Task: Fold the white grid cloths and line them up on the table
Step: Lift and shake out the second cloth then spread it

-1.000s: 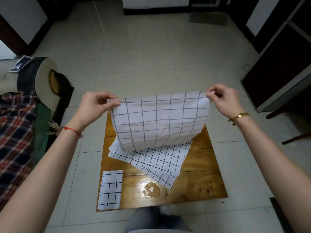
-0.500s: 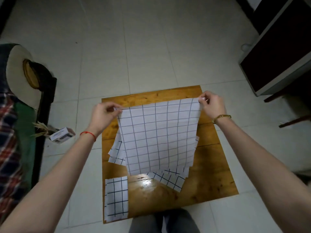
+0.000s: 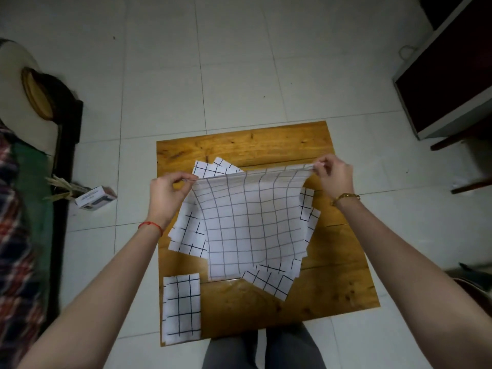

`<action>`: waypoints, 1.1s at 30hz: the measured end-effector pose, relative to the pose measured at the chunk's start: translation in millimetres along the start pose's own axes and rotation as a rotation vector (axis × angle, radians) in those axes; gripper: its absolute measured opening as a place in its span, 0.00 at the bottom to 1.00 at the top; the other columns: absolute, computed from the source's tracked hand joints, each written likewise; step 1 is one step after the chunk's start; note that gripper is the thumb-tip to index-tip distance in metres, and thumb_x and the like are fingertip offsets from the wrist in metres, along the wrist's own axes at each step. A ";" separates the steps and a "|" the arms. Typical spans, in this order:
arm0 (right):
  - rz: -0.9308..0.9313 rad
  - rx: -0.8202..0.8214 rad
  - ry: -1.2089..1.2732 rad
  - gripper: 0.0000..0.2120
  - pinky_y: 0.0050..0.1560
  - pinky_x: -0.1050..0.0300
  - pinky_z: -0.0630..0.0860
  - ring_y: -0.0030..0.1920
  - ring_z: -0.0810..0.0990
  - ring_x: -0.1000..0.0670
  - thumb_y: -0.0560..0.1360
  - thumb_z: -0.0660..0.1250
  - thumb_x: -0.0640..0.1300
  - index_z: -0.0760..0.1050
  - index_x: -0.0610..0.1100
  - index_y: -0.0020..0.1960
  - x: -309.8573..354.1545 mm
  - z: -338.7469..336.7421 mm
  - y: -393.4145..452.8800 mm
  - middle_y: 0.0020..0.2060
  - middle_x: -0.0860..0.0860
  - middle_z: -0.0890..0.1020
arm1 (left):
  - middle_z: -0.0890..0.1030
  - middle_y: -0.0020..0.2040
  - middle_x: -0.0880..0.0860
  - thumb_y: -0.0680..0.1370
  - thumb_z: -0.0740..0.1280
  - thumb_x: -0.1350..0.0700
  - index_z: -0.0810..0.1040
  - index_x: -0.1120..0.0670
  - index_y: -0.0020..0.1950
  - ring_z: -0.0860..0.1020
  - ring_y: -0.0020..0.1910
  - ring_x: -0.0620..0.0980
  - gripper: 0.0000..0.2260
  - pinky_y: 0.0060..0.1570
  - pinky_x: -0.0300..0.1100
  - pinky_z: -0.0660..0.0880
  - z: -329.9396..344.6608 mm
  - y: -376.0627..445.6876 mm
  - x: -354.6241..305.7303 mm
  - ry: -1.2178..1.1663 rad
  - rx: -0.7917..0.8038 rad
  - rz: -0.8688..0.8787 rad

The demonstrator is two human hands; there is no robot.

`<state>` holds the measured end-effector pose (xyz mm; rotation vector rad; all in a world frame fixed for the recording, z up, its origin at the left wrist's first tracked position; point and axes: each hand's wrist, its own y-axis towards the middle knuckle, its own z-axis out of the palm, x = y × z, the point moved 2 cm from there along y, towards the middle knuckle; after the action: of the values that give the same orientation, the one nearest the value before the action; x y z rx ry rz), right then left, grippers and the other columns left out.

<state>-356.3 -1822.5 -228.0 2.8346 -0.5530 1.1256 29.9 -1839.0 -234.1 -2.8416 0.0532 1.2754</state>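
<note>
A white grid cloth hangs spread between my hands over the wooden table. My left hand pinches its top left corner and my right hand pinches its top right corner. The cloth's lower edge rests on a loose pile of unfolded grid cloths lying on the table's middle. One folded grid cloth lies flat at the table's near left corner.
A dark bench with a plaid cloth and a straw hat stands at the left. A small box lies on the tiled floor beside it. A dark cabinet stands at the right. My legs are at the table's near edge.
Both hands have lowered the spread cloth toward the table, and its lower edge now lies on the pile. My head has tilted further down.
</note>
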 end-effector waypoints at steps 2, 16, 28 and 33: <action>-0.027 -0.018 -0.001 0.04 0.46 0.50 0.81 0.41 0.83 0.50 0.76 0.64 0.41 0.77 0.45 0.44 -3.9 1.8 -2.5 0.38 0.51 0.83 | 0.84 0.46 0.46 0.76 0.71 0.57 0.85 0.51 0.48 0.80 0.48 0.40 0.04 0.53 0.31 0.74 4.3 -6.0 3.0 0.009 -0.021 0.010; -0.029 0.193 -0.102 0.05 0.31 0.76 0.68 0.34 0.75 0.57 0.77 0.65 0.42 0.79 0.42 0.47 -48.9 16.3 -44.0 0.38 0.50 0.81 | 0.82 0.46 0.42 0.75 0.71 0.60 0.82 0.47 0.46 0.79 0.48 0.41 0.07 0.51 0.25 0.70 36.4 -72.6 28.3 0.080 0.084 -0.092; 0.018 0.490 -0.157 0.04 0.36 0.68 0.71 0.41 0.79 0.50 0.73 0.64 0.38 0.77 0.42 0.42 -116.6 59.7 -88.9 0.39 0.49 0.82 | 0.82 0.50 0.51 0.71 0.72 0.68 0.85 0.55 0.42 0.75 0.52 0.46 0.09 0.55 0.39 0.69 94.4 -132.3 77.1 0.159 0.263 -0.247; 0.014 0.543 -0.259 0.05 0.37 0.61 0.75 0.40 0.79 0.49 0.74 0.64 0.42 0.73 0.46 0.39 -138.0 82.5 -97.2 0.37 0.49 0.80 | 0.82 0.48 0.50 0.71 0.72 0.67 0.83 0.51 0.39 0.78 0.51 0.50 0.11 0.53 0.42 0.74 113.5 -149.3 100.3 0.132 0.313 -0.327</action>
<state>-361.8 -1702.6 -372.4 3.4795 -0.3101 1.0472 18.0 -1687.6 -382.9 -2.5295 -0.1842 0.9230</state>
